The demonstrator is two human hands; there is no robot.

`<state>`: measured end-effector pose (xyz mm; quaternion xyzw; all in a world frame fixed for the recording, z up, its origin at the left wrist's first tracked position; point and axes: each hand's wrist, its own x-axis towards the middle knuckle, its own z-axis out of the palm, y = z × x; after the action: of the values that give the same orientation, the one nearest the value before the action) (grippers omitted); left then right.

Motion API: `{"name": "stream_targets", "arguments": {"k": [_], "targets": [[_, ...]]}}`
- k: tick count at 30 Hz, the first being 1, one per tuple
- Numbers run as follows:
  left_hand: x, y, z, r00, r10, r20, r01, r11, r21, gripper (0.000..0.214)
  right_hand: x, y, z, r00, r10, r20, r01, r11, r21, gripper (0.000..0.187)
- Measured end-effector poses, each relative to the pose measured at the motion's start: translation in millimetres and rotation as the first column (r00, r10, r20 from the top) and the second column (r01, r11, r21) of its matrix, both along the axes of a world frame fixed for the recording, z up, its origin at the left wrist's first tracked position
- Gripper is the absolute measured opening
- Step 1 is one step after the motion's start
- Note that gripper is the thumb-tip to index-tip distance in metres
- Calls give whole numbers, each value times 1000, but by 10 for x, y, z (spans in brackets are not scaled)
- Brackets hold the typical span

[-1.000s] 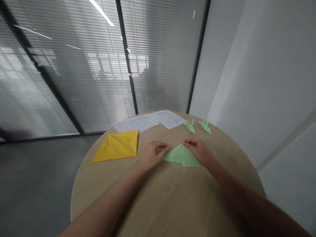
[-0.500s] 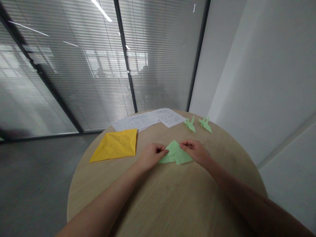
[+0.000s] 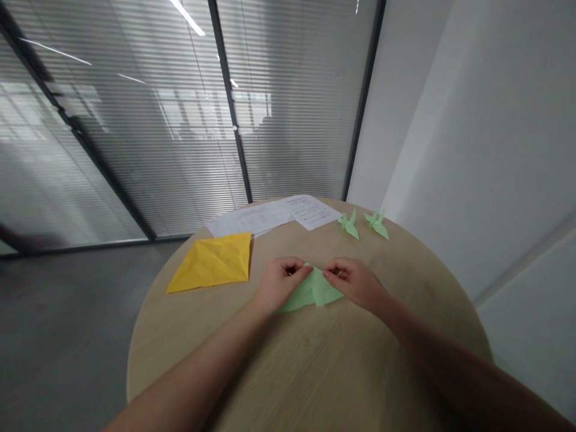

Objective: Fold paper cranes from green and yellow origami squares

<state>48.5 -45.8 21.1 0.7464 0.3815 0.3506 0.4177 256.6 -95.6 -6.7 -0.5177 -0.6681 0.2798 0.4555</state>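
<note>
A folded light green paper (image 3: pixel 311 291) lies on the round wooden table (image 3: pixel 315 360) between my hands. My left hand (image 3: pixel 279 282) pinches its upper left edge with curled fingers. Close beside it, my right hand (image 3: pixel 353 281) pinches the paper's top right part. The two hands nearly meet above the paper's peak. Part of the sheet is hidden under my fingers.
A creased yellow paper square (image 3: pixel 212 261) lies to the left. White printed sheets (image 3: pixel 274 216) rest at the far edge. Two small green folded paper figures (image 3: pixel 363 224) stand at the far right. Glass partitions with blinds and a white wall surround the table.
My right hand has drawn the green paper's right side leftward toward my left hand. The wide triangle is now narrower and more folded. The hands have come closer together.
</note>
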Motion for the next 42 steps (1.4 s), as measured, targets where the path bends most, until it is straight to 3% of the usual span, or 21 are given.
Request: {"name": "stream_targets", "arguments": {"k": [10, 15, 20, 23, 26, 29, 32, 37, 42], "targets": [[-176, 211, 59, 951, 220, 215, -196, 972, -129, 31, 227, 103, 25, 996, -66, 62, 63, 997, 41, 20], [-214, 284, 51, 914, 263, 307, -206, 957, -206, 33, 428, 191, -15, 990, -135, 40, 132, 989, 68, 20], [-174, 294, -10, 853, 339, 398, -210, 919, -334, 40, 536, 302, -105, 967, -208, -149, 197, 977, -85, 31], [-101, 227, -32, 812, 358, 462, -161, 897, -412, 39, 432, 301, -170, 948, -139, -287, 89, 980, -180, 38], [-22, 153, -58, 756, 379, 533, -72, 858, -509, 35, 263, 246, -228, 927, 43, -372, -128, 970, -206, 48], [25, 129, -105, 689, 409, 598, -39, 845, -533, 36, 119, 181, -267, 898, 155, -413, -263, 939, -221, 42], [35, 150, -159, 678, 395, 619, -48, 865, -499, 34, 24, 137, -272, 875, 183, -448, -313, 919, -238, 40], [25, 178, -221, 727, 342, 595, -22, 878, -478, 34, -54, 112, -231, 808, 203, -553, -380, 897, -225, 47], [46, 163, -274, 764, 341, 548, -44, 874, -484, 37, -70, 106, -201, 788, 183, -588, -373, 902, -218, 46]]}}
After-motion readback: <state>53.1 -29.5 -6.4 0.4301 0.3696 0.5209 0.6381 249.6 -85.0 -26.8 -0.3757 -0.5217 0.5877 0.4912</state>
